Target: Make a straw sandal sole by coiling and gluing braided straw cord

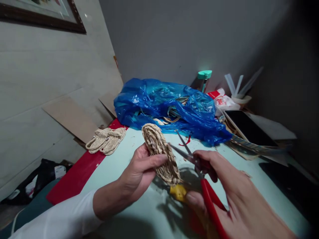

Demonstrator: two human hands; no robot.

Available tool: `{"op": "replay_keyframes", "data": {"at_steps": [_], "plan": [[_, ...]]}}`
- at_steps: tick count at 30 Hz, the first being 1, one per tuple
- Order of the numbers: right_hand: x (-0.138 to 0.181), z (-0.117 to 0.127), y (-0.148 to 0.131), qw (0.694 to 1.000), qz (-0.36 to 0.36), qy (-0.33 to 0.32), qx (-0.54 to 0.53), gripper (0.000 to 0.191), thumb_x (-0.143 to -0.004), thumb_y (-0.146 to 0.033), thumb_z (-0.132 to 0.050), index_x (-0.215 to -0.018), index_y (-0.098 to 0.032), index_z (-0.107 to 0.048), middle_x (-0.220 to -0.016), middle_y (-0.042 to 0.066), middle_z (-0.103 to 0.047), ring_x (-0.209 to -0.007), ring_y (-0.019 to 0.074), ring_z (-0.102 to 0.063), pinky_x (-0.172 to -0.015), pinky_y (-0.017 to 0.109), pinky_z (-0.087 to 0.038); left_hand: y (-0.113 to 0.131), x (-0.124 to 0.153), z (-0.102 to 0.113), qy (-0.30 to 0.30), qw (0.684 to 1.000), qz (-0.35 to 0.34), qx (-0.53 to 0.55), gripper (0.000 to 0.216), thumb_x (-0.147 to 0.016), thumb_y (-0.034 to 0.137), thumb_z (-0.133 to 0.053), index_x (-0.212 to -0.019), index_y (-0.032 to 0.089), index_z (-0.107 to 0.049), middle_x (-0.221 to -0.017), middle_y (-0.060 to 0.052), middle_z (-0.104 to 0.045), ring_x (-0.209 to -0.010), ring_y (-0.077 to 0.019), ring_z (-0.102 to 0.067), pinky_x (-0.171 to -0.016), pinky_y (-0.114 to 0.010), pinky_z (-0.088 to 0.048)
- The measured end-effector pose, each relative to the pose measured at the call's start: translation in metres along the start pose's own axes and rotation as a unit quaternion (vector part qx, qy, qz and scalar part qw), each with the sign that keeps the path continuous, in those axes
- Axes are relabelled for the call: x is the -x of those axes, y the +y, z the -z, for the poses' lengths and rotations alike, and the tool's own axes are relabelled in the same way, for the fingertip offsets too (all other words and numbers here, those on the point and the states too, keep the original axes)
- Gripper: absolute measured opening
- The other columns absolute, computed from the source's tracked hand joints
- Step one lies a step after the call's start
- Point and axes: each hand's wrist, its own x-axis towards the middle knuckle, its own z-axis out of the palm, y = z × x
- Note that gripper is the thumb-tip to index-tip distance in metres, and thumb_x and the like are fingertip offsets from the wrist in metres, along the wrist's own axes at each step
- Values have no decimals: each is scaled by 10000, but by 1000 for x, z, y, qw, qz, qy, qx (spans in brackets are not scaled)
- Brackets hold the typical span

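Note:
My left hand [139, 171] is closed around a small woven straw sole [160, 152], holding it up on edge above the pale green table [251, 186]. My right hand [234, 196] grips red-handled scissors [199, 172]; the blades are parted and point at the sole's right edge. A yellow piece [178, 192] shows below the sole's lower end, near my right thumb.
A pair of finished straw sandals [106, 140] lies on the table's left end beside a red strip [82, 169]. A blue plastic bag [169, 108] with straw strips sits behind. A dark tablet [246, 127], a white bowl [240, 99] and a green-capped bottle [204, 79] stand at the back right.

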Motion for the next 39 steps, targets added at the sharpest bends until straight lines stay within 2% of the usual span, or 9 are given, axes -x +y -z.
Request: {"op": "replay_keyframes", "data": {"at_steps": [5, 10, 12, 16, 20, 22, 25, 30, 39], "plan": [[0, -12, -6, 999, -5, -39, -4, 251, -899, -390, -602, -1030, -194, -515, -903, 54, -596, -737, 182, -603, -558, 277, -537, -1, 2, -1, -4, 1000, 10, 15, 214, -685, 96, -794, -887, 149, -745, -863, -27, -761, -829, -140, -698, -818, -224, -550], [3, -18, -13, 999, -8, -31, 15, 383, -860, -369, -655, -1154, -176, -503, -980, 90, -597, -828, 232, -616, -603, 324, -556, -2, 5, -4, -6, 1000, 19, -3, 172, -683, 81, -759, -839, 155, -746, -847, -24, -769, -815, -142, -698, -805, -227, -548], [4, -20, -14, 999, -18, -28, 17, 390, -837, -364, -678, -1133, -189, -493, -957, 78, -593, -808, 235, -612, -571, 320, -540, -3, 5, -5, -7, 1000, 26, -5, 155, -684, 91, -750, -825, 154, -738, -825, -21, -760, -791, -145, -690, -800, -240, -543], [5, -20, -15, 998, -39, -42, -1, 307, -873, -358, -632, -1092, -221, -464, -925, 43, -586, -754, 212, -603, -540, 307, -516, -4, 5, -5, 7, 999, 32, -13, 170, -671, 79, -734, -825, 151, -726, -818, -19, -747, -799, -161, -681, -830, -276, -527], [6, -17, -15, 995, -59, -75, -26, 333, -911, -425, -620, -1128, -227, -462, -961, 38, -592, -791, 191, -612, -555, 272, -506, -4, 6, -4, 10, 999, 33, -30, 158, -691, 77, -714, -834, 142, -733, -843, -31, -748, -829, -171, -673, -885, -303, -516], [6, -16, -15, 992, -75, -92, -50, 275, -919, -424, -612, -1053, -222, -484, -910, 23, -594, -724, 166, -597, -534, 260, -489, -4, 6, -4, 11, 999, 32, -29, 166, -695, 68, -707, -839, 145, -738, -850, -29, -750, -834, -171, -672, -891, -307, -517], [4, -15, -17, 990, -77, -82, -83, 223, -929, -419, -580, -946, -209, -506, -825, 13, -586, -620, 141, -565, -480, 253, -463, -4, 6, -5, 14, 999, 27, -22, 171, -693, 51, -705, -825, 153, -744, -827, -16, -748, -803, -155, -672, -841, -274, -530], [2, -17, -19, 991, -66, -59, -97, 286, -948, -485, -565, -917, -202, -543, -794, 16, -591, -617, 146, -584, -475, 255, -467, -4, 8, -7, 5, 999, 37, -12, 168, -750, 29, -667, -799, 159, -762, -808, -21, -770, -786, -138, -701, -776, -219, -552], [5, -23, -16, 989, -48, -66, -122, 228, -986, -431, -564, -970, -209, -519, -801, -6, -588, -651, 134, -570, -521, 237, -446, -2, 7, -12, 3, 999, 37, -12, 139, -734, 54, -696, -789, 161, -765, -773, -28, -764, -733, -133, -703, -716, -200, -573]]}}
